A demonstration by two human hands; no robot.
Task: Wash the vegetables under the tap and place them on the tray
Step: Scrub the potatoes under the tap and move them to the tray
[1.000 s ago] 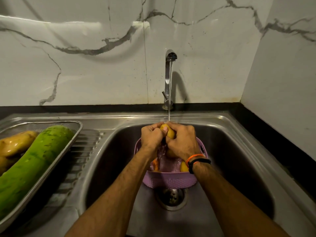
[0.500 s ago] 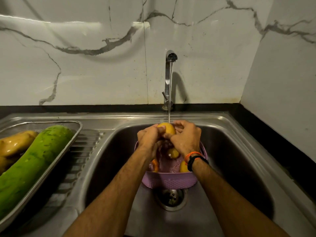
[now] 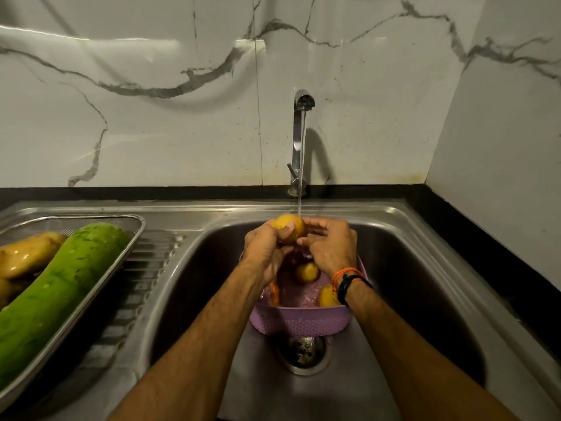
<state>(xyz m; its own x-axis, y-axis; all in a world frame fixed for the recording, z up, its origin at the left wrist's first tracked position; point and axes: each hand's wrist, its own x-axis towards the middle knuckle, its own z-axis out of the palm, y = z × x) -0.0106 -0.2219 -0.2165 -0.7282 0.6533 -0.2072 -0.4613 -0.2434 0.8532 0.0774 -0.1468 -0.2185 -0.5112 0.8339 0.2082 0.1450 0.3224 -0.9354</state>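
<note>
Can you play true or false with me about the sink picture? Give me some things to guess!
1. Water is running from the tap. True.
2. The left hand holds a yellow potato under the water. True.
3. The pink basket sits on the tray. False: it sits in the sink, over the drain.
4. The big green gourd lies in the basket. False: it lies on the tray, left of the sink.
5. The right hand has bands on its wrist. True.
</note>
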